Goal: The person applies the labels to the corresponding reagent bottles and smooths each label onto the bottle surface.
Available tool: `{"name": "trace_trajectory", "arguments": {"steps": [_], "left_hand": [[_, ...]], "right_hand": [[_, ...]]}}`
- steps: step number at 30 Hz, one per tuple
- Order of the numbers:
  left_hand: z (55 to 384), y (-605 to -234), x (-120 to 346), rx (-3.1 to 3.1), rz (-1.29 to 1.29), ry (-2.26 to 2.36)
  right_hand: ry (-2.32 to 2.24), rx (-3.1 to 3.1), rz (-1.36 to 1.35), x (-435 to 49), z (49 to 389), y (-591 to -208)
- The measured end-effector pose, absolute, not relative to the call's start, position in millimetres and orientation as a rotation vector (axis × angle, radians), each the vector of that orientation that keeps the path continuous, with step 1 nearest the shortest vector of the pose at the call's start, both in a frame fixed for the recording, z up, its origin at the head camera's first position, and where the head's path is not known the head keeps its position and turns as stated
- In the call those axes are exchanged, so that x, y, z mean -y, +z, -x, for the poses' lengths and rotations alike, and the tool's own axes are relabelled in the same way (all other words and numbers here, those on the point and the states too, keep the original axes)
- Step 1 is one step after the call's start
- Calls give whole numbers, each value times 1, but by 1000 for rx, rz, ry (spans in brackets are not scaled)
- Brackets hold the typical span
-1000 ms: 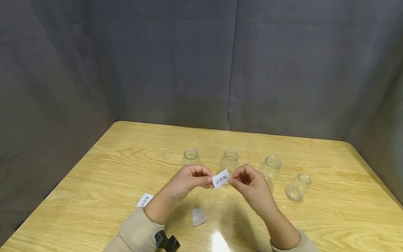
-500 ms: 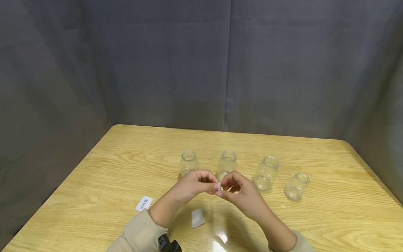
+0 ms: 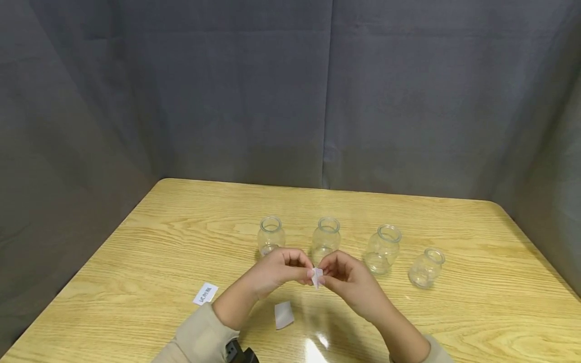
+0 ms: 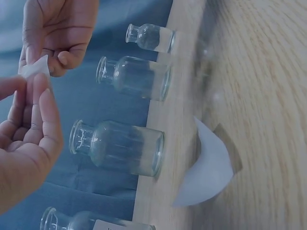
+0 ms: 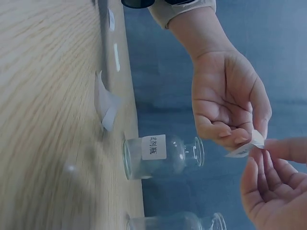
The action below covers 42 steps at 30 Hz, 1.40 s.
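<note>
Both hands pinch one small label above the tabletop's middle.
The left hand (image 3: 278, 269) and right hand (image 3: 348, 280) hold the label (image 3: 317, 277) between fingertips, before four jars (image 3: 326, 241); a backing (image 3: 284, 315) lies near the front edge.

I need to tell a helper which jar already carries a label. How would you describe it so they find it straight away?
On the wooden table four clear glass jars stand in a row. Take the leftmost jar, just behind the left hand. Only this one shows a white printed label on its belly in the right wrist view.
</note>
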<state>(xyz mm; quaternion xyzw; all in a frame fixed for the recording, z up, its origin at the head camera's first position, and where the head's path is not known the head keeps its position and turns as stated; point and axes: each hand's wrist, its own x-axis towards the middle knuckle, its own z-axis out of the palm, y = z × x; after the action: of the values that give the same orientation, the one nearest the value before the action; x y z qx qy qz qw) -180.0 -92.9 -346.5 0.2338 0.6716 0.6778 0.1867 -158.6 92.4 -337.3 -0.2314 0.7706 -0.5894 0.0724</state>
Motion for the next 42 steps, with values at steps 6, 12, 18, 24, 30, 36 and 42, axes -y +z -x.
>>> {"name": "trace_trajectory", "arguments": {"steps": [6, 12, 18, 24, 30, 36, 42], "left_hand": [[176, -348, 93, -1878, -615, 1933], [171, -348, 92, -1897, -549, 1910], [169, -352, 92, -1902, -527, 1893], [168, -357, 91, -1898, -492, 1858], [166, -359, 90, -1914, -436, 1832], [166, -362, 87, -1920, -451, 1812], [166, -369, 82, -1914, -456, 1733]], "right_hand": [[-1771, -2292, 748, -99, 158, -339], [-1648, -2327, 811, -107, 155, -340], [-1602, -2221, 819, -117, 153, -339], [-1585, -2138, 857, -125, 154, -342], [-1574, -2180, 913, -131, 159, -343], [-1576, -2246, 851, -144, 159, -341], [-1623, -2255, 809, -150, 161, -341]]}}
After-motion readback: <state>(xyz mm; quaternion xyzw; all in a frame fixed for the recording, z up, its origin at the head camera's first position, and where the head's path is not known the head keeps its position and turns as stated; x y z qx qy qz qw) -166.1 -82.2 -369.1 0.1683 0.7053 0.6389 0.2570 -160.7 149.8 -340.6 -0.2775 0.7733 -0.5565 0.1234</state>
